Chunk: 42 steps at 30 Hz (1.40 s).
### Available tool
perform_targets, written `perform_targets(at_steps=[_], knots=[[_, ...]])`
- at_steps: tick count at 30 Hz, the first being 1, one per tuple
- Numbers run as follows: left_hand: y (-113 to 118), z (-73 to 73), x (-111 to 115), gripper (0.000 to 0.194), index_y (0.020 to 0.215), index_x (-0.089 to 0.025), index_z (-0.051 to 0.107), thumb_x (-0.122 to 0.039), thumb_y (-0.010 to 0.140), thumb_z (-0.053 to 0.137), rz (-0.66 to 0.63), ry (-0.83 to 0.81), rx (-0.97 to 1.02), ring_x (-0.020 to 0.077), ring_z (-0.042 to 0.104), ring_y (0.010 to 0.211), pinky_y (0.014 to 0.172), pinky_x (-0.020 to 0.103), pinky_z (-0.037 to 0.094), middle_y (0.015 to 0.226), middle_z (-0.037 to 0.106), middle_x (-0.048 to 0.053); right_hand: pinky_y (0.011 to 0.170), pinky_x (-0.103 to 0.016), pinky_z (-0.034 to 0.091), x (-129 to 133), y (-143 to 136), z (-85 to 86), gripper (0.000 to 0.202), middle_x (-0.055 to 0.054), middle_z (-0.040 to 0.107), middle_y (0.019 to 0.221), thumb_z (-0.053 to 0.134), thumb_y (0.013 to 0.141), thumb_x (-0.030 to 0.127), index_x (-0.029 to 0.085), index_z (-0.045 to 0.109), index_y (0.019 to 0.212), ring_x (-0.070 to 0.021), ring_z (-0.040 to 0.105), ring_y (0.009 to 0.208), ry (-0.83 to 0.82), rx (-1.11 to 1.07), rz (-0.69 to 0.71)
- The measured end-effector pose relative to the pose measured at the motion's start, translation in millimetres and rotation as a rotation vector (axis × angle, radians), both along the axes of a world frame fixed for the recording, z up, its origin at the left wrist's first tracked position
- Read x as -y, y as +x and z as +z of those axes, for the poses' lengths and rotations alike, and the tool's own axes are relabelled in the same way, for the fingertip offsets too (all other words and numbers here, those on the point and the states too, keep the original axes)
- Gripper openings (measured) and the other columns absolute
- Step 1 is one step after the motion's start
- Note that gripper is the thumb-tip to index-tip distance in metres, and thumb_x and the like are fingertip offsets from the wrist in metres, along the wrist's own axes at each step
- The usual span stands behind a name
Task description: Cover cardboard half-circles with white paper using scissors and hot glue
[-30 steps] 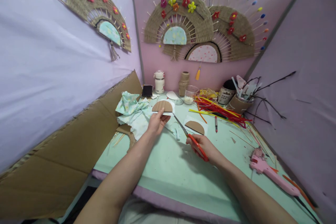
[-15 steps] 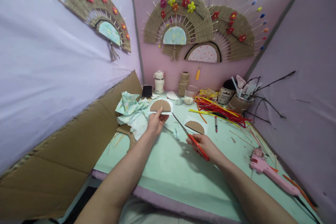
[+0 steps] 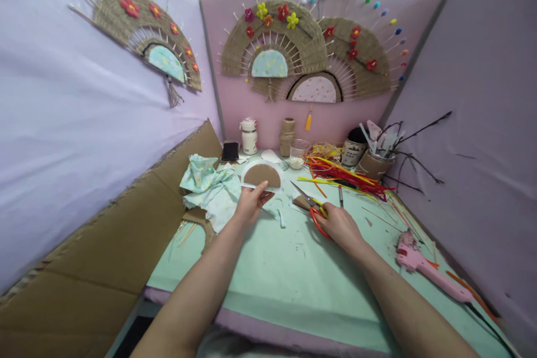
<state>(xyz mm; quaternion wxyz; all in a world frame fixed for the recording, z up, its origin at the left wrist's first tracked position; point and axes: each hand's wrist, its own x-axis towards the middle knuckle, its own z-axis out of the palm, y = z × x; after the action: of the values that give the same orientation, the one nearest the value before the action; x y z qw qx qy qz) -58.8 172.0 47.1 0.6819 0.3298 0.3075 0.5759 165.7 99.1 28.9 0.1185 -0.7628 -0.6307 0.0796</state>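
My left hand (image 3: 251, 201) pinches the lower edge of a brown cardboard half-circle (image 3: 262, 175) backed by pale fabric that juts out as a rim around the curve. In my right hand (image 3: 342, 226) are scissors (image 3: 310, 199) with red and yellow handles, their blades slightly parted and pointing up and left, apart from the held piece. Under the blades lies a second cardboard half-circle (image 3: 300, 202) on pale fabric, partly hidden by the scissors. A thin fabric offcut (image 3: 280, 217) rests on the table between my hands.
Crumpled floral fabric (image 3: 210, 179) lies at left beside a cardboard panel (image 3: 104, 240). Red and yellow pipe cleaners (image 3: 344, 173), a twine spool (image 3: 287, 137), a white bottle (image 3: 249, 137) and a clear cup (image 3: 299, 155) stand behind. A pink glue gun (image 3: 432, 274) lies right.
The scissors have moved away from the held half-circle to the right, and their blades have parted. My left hand has tilted the half-circle, showing its face more fully.
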Motion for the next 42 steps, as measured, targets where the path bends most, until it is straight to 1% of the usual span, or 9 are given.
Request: perform_targets(at_steps=[9, 17, 19, 22, 25, 27, 31, 36, 42], knots=[[7, -6.5, 5, 0.039, 0.092, -0.014, 0.071, -0.026, 0.058, 0.087, -0.083, 0.064, -0.179, 0.0192, 0.068, 0.085, 0.078, 0.032, 0.057, 0.093, 0.073, 0.008, 0.060, -0.030, 0.035, -4, 0, -6.4, 0.028, -0.015, 0.071, 0.093, 0.050, 0.092, 0.039, 0.015, 0.065, 0.095, -0.0261, 0.067, 0.083, 0.021, 0.063, -0.002], [17, -16.9, 11, 0.041, 0.096, -0.016, 0.072, -0.025, 0.059, 0.087, -0.172, 0.048, -0.222, 0.0210, 0.068, 0.088, 0.080, 0.035, 0.057, 0.098, 0.073, 0.009, 0.083, -0.035, 0.041, -6, 2, -7.4, 0.029, -0.019, 0.066, 0.102, 0.050, 0.092, 0.034, 0.011, 0.069, 0.092, -0.0294, 0.061, 0.100, 0.116, 0.069, 0.030], [20, -19.1, 15, 0.041, 0.097, -0.016, 0.072, -0.026, 0.060, 0.086, -0.220, 0.038, -0.248, 0.0213, 0.068, 0.089, 0.078, 0.034, 0.057, 0.099, 0.074, 0.010, 0.087, -0.036, 0.041, -6, 3, -5.0, 0.025, -0.018, 0.066, 0.102, 0.053, 0.089, 0.031, 0.012, 0.068, 0.092, -0.0295, 0.059, 0.101, 0.209, -0.020, 0.048], [25, -23.0, 20, 0.043, 0.100, -0.016, 0.072, -0.029, 0.062, 0.086, -0.289, 0.038, -0.289, 0.0215, 0.068, 0.089, 0.076, 0.032, 0.057, 0.100, 0.073, 0.011, 0.089, -0.034, 0.043, -5, 1, -1.3, 0.021, -0.011, 0.067, 0.103, 0.053, 0.086, 0.028, 0.016, 0.065, 0.098, -0.0237, 0.060, 0.100, 0.330, -0.435, 0.132], [28, -26.3, 24, 0.043, 0.102, -0.016, 0.072, -0.031, 0.064, 0.085, -0.339, 0.050, -0.329, 0.0211, 0.068, 0.089, 0.076, 0.030, 0.056, 0.101, 0.073, 0.011, 0.085, -0.030, 0.047, -4, -4, -0.7, 0.025, -0.005, 0.068, 0.101, 0.055, 0.084, 0.036, 0.019, 0.062, 0.101, -0.0193, 0.062, 0.094, 0.262, -0.924, 0.283], [30, -27.3, 26, 0.042, 0.101, -0.015, 0.072, -0.032, 0.064, 0.084, -0.364, 0.053, -0.347, 0.0211, 0.068, 0.090, 0.076, 0.030, 0.056, 0.101, 0.073, 0.012, 0.080, -0.029, 0.049, -4, -7, -2.3, 0.030, -0.003, 0.068, 0.098, 0.061, 0.080, 0.039, 0.019, 0.061, 0.101, -0.0186, 0.063, 0.088, 0.202, -1.094, 0.336], [30, -23.9, 26, 0.043, 0.100, -0.013, 0.072, -0.034, 0.064, 0.084, -0.410, 0.037, -0.297, 0.0221, 0.069, 0.087, 0.075, 0.031, 0.056, 0.098, 0.074, 0.012, 0.074, -0.027, 0.047, -5, -8, -6.0, 0.030, -0.001, 0.068, 0.087, 0.067, 0.074, 0.040, 0.017, 0.064, 0.093, -0.0174, 0.062, 0.079, 0.198, -1.207, 0.259], [17, -12.7, 14, 0.047, 0.096, -0.012, 0.072, -0.054, 0.076, 0.068, -0.391, -0.006, -0.145, 0.0191, 0.069, 0.075, 0.066, 0.027, 0.056, 0.089, 0.075, 0.010, 0.069, -0.026, 0.046, -8, -3, -6.1, 0.028, 0.000, 0.070, 0.084, 0.066, 0.072, 0.037, 0.018, 0.069, 0.092, -0.0176, 0.062, 0.079, 0.154, -1.259, 0.146], [9, -12.7, 5, 0.045, 0.090, -0.011, 0.071, -0.054, 0.077, 0.066, -0.414, -0.048, -0.286, 0.0142, 0.063, 0.058, 0.053, 0.023, 0.048, 0.073, 0.072, 0.007, 0.066, -0.025, 0.044, -9, 0, -9.4, 0.030, 0.000, 0.070, 0.083, 0.066, 0.071, 0.040, 0.017, 0.071, 0.089, -0.0176, 0.061, 0.076, 0.107, -1.146, 0.129]])
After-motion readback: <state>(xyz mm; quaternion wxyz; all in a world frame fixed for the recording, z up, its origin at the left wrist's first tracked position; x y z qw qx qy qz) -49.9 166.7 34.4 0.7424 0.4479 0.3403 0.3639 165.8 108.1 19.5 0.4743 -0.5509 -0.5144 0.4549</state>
